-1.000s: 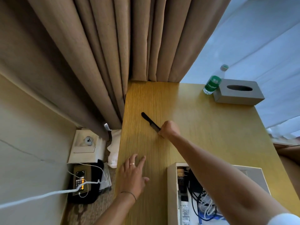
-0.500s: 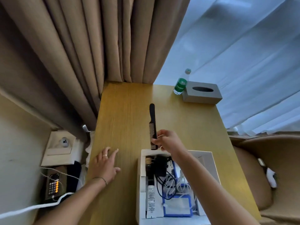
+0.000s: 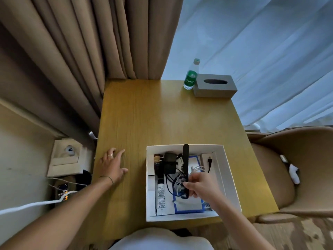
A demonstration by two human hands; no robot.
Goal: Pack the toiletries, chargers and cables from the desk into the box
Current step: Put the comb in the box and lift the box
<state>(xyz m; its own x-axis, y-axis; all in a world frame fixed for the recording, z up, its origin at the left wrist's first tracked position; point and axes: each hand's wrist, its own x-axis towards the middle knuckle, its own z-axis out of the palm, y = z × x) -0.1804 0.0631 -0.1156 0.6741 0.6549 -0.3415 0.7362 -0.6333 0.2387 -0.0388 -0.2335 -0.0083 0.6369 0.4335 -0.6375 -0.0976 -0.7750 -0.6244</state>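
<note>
R hand (image 3: pixel 199 185) pinches comb (image 3: pixel 185 165) over box (image 3: pixel 228 174).

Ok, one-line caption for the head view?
Right hand lowers a black plastic comb into the white cardboard box; left hand rests flat on the wooden desk.

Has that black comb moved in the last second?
Yes. The comb, held by the right hand, came from the bare desk back over the white box.

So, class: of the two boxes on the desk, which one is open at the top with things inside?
The white box nearest the person; the grey tissue box has only a slot.
</note>
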